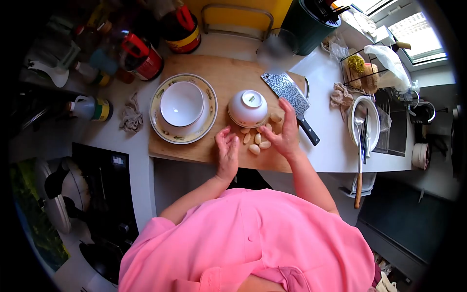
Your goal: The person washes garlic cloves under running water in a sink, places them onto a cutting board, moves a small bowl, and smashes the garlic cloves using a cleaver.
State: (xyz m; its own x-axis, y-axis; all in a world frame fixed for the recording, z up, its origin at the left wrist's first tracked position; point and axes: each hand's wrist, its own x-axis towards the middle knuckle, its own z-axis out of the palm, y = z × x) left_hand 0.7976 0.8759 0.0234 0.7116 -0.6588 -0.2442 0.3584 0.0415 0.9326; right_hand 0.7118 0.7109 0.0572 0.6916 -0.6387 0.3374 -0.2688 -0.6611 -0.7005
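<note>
Several pale garlic cloves [255, 149] lie on the wooden cutting board [209, 70], just in front of an upside-down white bowl [247, 109]. My left hand [227, 152] is at the board's near edge, left of the cloves, open with its fingers loosely bent and nothing in it. On the other side, my right hand [286, 130] is open, thumb and fingers spread, close beside the cloves; whether it touches any I cannot tell. Beyond it a cleaver [288, 92] with a black handle lies across the board's right edge. A patterned plate [159, 129] holds an upright white bowl [182, 103].
Red-capped sauce bottles [142, 61] stand at the back left, a crumpled cloth [131, 114] left of the board. A glass [278, 48] is behind the cleaver. At right, a white basin [373, 124] holds utensils near the sink. A black cooktop [114, 187] is at lower left.
</note>
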